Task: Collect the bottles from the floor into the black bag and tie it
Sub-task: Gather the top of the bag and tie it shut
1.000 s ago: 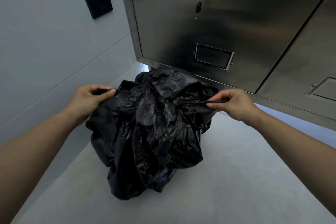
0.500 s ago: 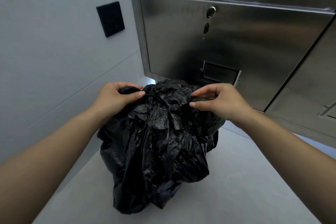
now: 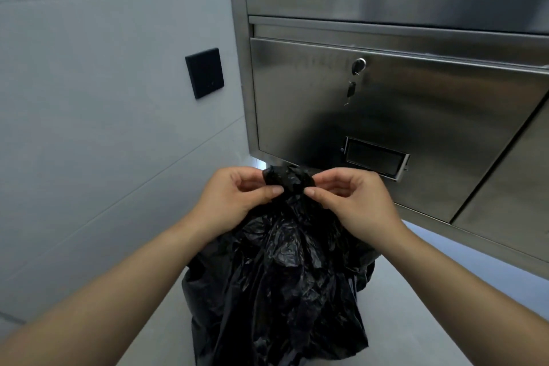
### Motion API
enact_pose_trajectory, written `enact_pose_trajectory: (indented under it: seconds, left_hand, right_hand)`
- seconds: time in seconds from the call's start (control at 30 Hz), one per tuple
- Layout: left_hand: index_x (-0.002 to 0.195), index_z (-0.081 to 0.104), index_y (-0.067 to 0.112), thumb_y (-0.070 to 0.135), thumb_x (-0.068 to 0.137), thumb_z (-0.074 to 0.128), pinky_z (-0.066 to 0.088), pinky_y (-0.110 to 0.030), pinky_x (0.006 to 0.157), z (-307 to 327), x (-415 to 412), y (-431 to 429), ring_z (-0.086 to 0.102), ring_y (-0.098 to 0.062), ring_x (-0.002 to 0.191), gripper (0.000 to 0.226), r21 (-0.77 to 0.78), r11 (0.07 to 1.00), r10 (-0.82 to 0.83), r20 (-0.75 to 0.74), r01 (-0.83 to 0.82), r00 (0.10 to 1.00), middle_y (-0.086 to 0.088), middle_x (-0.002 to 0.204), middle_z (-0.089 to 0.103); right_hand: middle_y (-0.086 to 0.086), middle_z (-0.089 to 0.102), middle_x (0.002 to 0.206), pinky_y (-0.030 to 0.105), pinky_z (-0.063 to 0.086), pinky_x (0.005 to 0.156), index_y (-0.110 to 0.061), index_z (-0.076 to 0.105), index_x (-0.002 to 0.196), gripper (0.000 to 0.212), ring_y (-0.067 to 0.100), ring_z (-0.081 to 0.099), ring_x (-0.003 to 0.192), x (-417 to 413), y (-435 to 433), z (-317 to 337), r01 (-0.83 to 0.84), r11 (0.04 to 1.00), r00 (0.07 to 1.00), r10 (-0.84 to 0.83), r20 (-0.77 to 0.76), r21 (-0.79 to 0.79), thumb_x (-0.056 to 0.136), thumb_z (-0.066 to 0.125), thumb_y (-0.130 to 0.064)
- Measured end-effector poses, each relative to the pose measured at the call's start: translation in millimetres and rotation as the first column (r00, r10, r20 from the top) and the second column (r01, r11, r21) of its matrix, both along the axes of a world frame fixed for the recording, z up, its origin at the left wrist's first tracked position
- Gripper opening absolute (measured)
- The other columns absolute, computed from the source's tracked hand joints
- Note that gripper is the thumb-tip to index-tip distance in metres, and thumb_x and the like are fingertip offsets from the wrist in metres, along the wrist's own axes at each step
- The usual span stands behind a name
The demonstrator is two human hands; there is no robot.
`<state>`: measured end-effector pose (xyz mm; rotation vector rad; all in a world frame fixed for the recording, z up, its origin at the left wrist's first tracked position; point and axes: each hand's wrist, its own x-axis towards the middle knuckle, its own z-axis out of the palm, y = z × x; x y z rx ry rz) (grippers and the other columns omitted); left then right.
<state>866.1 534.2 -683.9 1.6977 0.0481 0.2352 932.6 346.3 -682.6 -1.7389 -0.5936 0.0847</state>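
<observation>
Mailroom corner: steel lockable mailboxes (image 3: 386, 116)

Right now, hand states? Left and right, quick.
Left hand: closed, pinching the gathered top of the black bag.
Right hand: closed, pinching the same bunched top from the other side.

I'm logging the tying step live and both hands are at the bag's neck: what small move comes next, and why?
Probably cross the two pinched ends and pull them snug. The left hand and right hand each pinch the gathered top of the black bag, bunched between them, and no finished knot shows.
</observation>
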Motion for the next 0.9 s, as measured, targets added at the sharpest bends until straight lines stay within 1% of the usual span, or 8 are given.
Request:
enact_pose_trajectory:
  seconds: [0.2,0.37,0.5,0.6,0.67,0.73,0.83,0.9]
  left_hand:
    - [0.076,0.075,0.037,0.033,0.064,0.07,0.05,-0.015,0.067,-2.1,-1.0,-3.9,0.063,0.0,0.068,0.014,0.157,0.987,-0.05,0.069,0.039,0.996,0.017,0.071,0.07]
    - [0.103,0.059,0.037,0.032,0.054,0.077,0.046,-0.011,0.056,-7.8,0.4,-5.3,0.057,-0.002,0.052,0.053,0.138,0.99,0.028,0.075,-0.038,0.997,0.007,0.056,0.065]
    - [0.09,0.068,0.039,0.032,0.057,0.075,0.047,-0.012,0.058,-8.6,1.7,-4.0,0.056,-0.002,0.052,0.035,0.199,0.98,0.002,0.092,-0.021,0.996,0.009,0.057,0.066]
    - [0.071,0.071,0.036,0.039,0.054,0.077,0.049,-0.013,0.056,-12.2,1.6,-5.6,0.06,-0.002,0.053,0.019,0.211,0.974,0.056,0.106,-0.078,0.993,0.01,0.06,0.069]
    - [0.067,0.069,0.038,0.044,0.053,0.076,0.046,-0.01,0.053,-15.5,1.6,-7.8,0.059,0.003,0.051,0.017,0.249,0.963,0.071,0.114,-0.098,0.991,0.015,0.058,0.068]
    - [0.066,0.069,0.037,0.051,0.049,0.076,0.047,-0.013,0.052,-18.8,1.8,-9.2,0.057,0.001,0.05,0.024,0.282,0.95,0.106,0.104,-0.131,0.989,0.012,0.059,0.069]
    - [0.068,0.07,0.026,0.057,0.046,0.076,0.053,-0.031,0.061,-23.2,2.6,-7.3,0.063,-0.012,0.058,0.038,0.294,0.943,0.14,0.068,-0.154,0.988,-0.003,0.07,0.073]
    - [0.068,0.071,0.026,0.055,0.049,0.076,0.052,-0.021,0.059,-25.3,1.6,-8.3,0.064,-0.007,0.058,0.035,0.282,0.951,0.115,0.06,-0.127,0.992,0.004,0.066,0.072]
  right_hand:
    - [-0.006,0.074,0.074,0.016,0.052,0.064,-0.025,0.073,0.078,0.009,0.003,0.067,0.067,-4.9,9.7,-7.2,0.035,0.999,0.999,-0.035,-0.038,0.017,0.075,0.075,-0.017]
    - [-0.005,0.074,0.082,0.014,0.053,0.068,-0.023,0.073,0.086,0.013,0.002,0.067,0.071,-9.6,9.3,-7.9,-0.067,0.998,0.997,0.066,-0.047,-0.02,0.081,0.069,-0.012]
    - [0.004,0.074,0.093,0.019,0.053,0.074,-0.011,0.072,0.1,0.018,0.007,0.067,0.08,-8.2,6.8,-10.6,-0.178,0.982,0.98,0.172,-0.096,-0.058,0.085,0.063,-0.009]
    - [-0.008,0.074,0.078,0.019,0.055,0.069,-0.024,0.074,0.087,0.01,0.003,0.066,0.072,-11.5,7.3,-11.1,-0.181,0.984,0.973,0.18,-0.141,0.008,0.079,0.069,-0.028]
    - [-0.01,0.072,0.07,0.02,0.054,0.063,-0.028,0.074,0.074,0.017,0.002,0.064,0.065,-12.8,9.6,-12.7,-0.128,0.992,0.984,0.128,-0.127,0.014,0.069,0.07,-0.044]
    - [-0.009,0.069,0.061,0.025,0.051,0.058,-0.025,0.072,0.068,0.015,0.005,0.06,0.057,-11.2,12.2,-15.0,-0.064,0.998,0.99,0.064,-0.127,-0.002,0.072,0.072,-0.039]
    - [-0.01,0.064,0.052,0.027,0.053,0.056,-0.023,0.07,0.064,0.017,0.006,0.057,0.051,-6.5,12.6,-18.9,-0.009,0.999,0.988,0.001,-0.155,-0.052,0.078,0.071,-0.032]
    - [-0.009,0.063,0.051,0.03,0.055,0.057,-0.021,0.069,0.065,0.017,0.007,0.058,0.05,-5.7,12.8,-21.9,0.008,0.996,0.983,-0.023,-0.18,-0.084,0.078,0.071,-0.032]
